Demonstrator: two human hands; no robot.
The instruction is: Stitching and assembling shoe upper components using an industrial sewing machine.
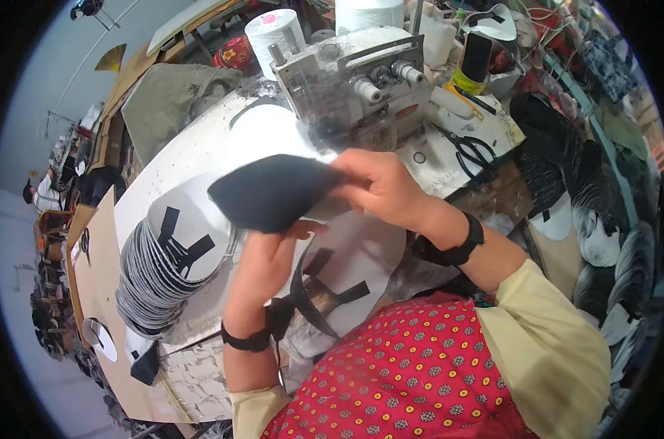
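A dark, flat fabric piece (270, 192) with a curved outline is held up in front of the sewing machine (376, 110). My right hand (379, 186) pinches its right end between thumb and fingers. From below, my left hand (270, 256) grips the near edge; the piece hides most of its fingers, while the thumb side shows. Beneath my hands lies a pale rounded piece (376, 256) with black strips on it. To the left of my left hand, a leaning stack of similar pale pieces (153, 282) rests on the white table (142, 197).
Two white thread cones (275, 36) (368, 14) stand behind the machine. Black-handled scissors (474, 155) lie to its right, near an upright phone (477, 57). More stacked pieces (599, 234) sit at the far right. A white disc (99, 340) lies at the lower left.
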